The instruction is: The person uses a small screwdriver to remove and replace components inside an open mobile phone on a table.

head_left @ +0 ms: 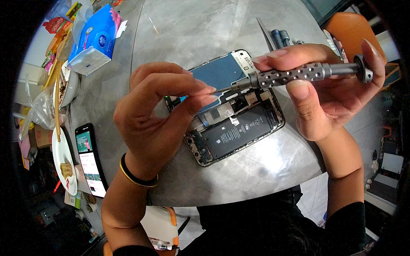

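Observation:
My right hand (329,81) is closed around the dimpled grey handle of a precision screwdriver (294,75), the rear cap lying against its fingers. The shaft points left, above an opened phone (239,128) on the table. My left hand (158,106) pinches the screwdriver's thin tip between thumb and fingertips; whether a tiny screw is there too is hidden. A black battery (235,133) sits in the near half of the phone's body. Behind it lies the detached-looking screen panel (218,70), its blue-grey back face up, partly covered by my left hand.
Pointed metal tweezers (265,34) and dark cylindrical pieces (279,38) lie at the far right. On the left are a blue tissue pack (96,40), a lit smartphone (90,160), a white plate (64,141) with food and a bowl (71,87). The grey table (239,187) curves near my body.

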`<state>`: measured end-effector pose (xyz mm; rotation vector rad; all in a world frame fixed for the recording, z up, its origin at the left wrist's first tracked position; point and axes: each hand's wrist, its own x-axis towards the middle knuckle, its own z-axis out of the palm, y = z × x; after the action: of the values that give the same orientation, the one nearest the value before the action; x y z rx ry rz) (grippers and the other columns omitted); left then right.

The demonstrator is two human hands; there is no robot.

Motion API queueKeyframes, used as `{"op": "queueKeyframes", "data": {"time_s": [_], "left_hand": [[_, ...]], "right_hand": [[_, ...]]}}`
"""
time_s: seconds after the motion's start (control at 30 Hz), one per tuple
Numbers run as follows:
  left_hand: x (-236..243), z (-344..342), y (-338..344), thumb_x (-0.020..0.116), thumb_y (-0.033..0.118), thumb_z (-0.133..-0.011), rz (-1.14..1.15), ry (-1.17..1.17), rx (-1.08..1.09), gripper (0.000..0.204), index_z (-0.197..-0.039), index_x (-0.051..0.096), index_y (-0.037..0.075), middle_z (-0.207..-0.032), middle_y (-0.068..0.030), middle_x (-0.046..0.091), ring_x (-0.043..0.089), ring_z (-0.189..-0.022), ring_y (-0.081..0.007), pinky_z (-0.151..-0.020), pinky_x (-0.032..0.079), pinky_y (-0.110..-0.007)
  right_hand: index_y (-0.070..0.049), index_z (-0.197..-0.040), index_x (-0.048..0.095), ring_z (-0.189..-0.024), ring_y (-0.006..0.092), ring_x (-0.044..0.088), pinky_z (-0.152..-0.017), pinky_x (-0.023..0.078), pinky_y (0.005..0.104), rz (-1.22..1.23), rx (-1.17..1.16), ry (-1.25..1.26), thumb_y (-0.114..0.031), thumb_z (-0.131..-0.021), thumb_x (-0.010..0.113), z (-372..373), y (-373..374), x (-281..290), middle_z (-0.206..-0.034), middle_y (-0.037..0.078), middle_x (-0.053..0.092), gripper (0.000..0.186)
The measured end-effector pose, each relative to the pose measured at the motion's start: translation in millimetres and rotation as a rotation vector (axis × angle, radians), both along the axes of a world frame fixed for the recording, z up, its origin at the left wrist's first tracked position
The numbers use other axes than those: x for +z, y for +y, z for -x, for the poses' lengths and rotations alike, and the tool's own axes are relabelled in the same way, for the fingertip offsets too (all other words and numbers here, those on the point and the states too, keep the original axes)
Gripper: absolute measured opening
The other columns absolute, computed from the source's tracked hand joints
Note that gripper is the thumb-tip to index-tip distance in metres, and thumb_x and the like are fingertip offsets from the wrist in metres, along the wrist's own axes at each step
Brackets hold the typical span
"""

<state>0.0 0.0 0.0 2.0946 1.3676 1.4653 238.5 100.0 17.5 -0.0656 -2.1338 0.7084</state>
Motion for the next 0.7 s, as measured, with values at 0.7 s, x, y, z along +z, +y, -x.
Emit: {"op": "queueKeyframes", "data": {"time_s": [0.7], "left_hand": [[0.8,0.4,0.7,0.078,-0.004,-0.069,-0.010,0.063,0.006,0.022,-0.087,0.066,0.002,-0.092,-0.0145,0.067,0.063,-0.093,-0.0249,-0.084,0.049,-0.035]], "right_hand": [[-0.021,-0.145,0.006,-0.088,0.0364,0.070,-0.082,0.059,0.0502,-0.020,-0.077,-0.047,-0.008,-0.093,0.058,-8.2,3.0,-2.3,-0.108,0.022,0.063,0.074]]}}
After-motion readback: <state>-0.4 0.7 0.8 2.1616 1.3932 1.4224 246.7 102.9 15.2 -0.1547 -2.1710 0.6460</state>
